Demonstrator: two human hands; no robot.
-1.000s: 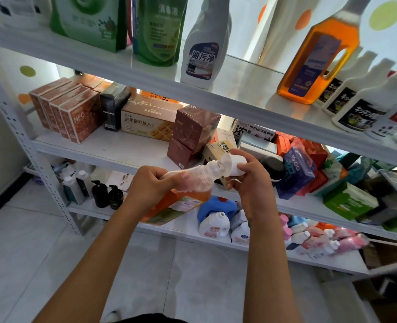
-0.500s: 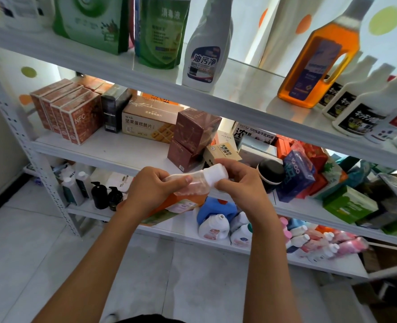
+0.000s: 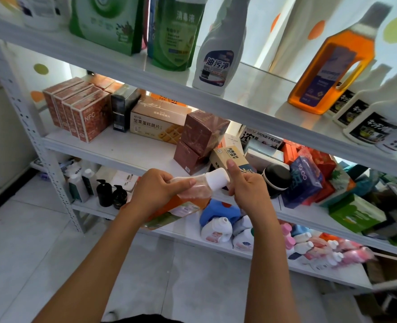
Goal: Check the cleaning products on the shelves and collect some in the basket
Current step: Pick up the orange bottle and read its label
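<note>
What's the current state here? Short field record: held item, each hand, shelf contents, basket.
held item: small clear plastic bottle with pinkish contents, tilted, neck toward the right
cap: white plastic cap, on the bottle
left hand: grips the bottle body
right hand: fingers curled round the cap
top shelf: white spray bottle with blue label, large amber jug with handle
middle shelf: row of red NFC cartons
basket: not in view

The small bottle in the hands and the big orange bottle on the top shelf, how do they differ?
The small bottle lies sideways, gripped by both hands; the big orange bottle stands upright, untouched. The small one is clear and pinkish, the big one amber with a handle. Both have pale caps.
</note>
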